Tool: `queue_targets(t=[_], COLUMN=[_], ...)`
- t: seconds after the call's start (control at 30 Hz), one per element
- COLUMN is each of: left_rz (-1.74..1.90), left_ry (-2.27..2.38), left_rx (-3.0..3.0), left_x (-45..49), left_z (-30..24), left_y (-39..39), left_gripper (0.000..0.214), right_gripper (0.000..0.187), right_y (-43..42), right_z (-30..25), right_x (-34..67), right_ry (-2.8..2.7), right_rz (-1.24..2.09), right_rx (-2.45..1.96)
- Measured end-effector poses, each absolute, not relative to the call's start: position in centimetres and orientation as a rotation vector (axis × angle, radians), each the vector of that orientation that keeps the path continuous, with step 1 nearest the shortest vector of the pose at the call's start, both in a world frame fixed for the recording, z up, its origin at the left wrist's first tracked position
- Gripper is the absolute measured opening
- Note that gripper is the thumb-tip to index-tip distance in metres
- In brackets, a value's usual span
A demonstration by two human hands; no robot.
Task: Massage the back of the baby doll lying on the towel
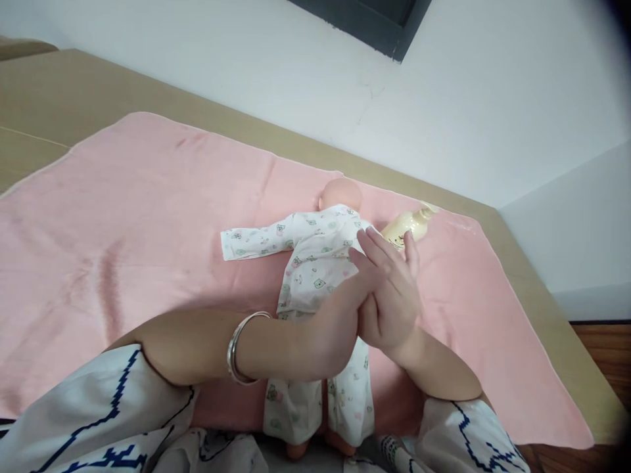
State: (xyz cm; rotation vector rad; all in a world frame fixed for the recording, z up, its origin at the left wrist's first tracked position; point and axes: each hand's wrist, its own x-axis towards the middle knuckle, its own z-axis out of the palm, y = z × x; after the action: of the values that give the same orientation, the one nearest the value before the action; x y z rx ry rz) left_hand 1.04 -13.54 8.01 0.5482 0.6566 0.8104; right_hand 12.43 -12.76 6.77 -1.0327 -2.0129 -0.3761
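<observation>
A baby doll (315,263) in a white printed romper lies on its back on a pink blanket (123,217), head toward the wall, one sleeve stretched out to the left. My two hands are pressed together palm to palm above the doll's belly. My left hand (340,322), with a silver bangle on the wrist, has its fingers straight. My right hand (392,289) also has straight fingers laid against the left. Neither holds anything I can see. A cream-yellow bottle (407,226) lies just beyond my right fingertips, beside the doll's shoulder.
The blanket covers a tan wooden surface (59,85) that runs along a white wall (315,79). A dark frame (379,20) hangs at the top. Wooden floor (606,348) shows at the right. My white, blue-patterned sleeves fill the bottom edge.
</observation>
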Motion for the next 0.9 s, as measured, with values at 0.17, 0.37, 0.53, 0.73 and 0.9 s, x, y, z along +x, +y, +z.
queue_targets(t=[0.17, 0.37, 0.53, 0.73, 0.9], left_rz=[0.669, 0.435, 0.497, 0.681, 1.164], left_ry=[0.877, 0.877, 0.771, 0.725, 0.706], left_rx=[0.342, 0.356, 0.431, 0.497, 0.695], left_x=[-0.2, -1.7, -1.6, -1.0, -2.2], left_z=[9.8, 11.7, 10.9, 9.7, 10.5], left_y=[-13.1, -12.0, -11.0, -8.2, -4.8], left_gripper=[0.022, 0.021, 0.01, 0.01, 0.015], right_gripper=[0.052, 0.045, 0.042, 0.045, 0.061], right_y=[-14.1, -15.6, -15.9, -15.7, -15.8], right_z=[6.1, 6.4, 6.2, 6.9, 7.1], right_x=[11.1, 10.5, 10.3, 10.7, 11.0], right_ry=[-2.139, -2.239, -2.297, -2.382, -2.468], right_rz=[-0.265, -0.376, -0.489, -0.398, -0.227], right_rx=[-1.217, -1.17, -1.372, -1.419, -1.257])
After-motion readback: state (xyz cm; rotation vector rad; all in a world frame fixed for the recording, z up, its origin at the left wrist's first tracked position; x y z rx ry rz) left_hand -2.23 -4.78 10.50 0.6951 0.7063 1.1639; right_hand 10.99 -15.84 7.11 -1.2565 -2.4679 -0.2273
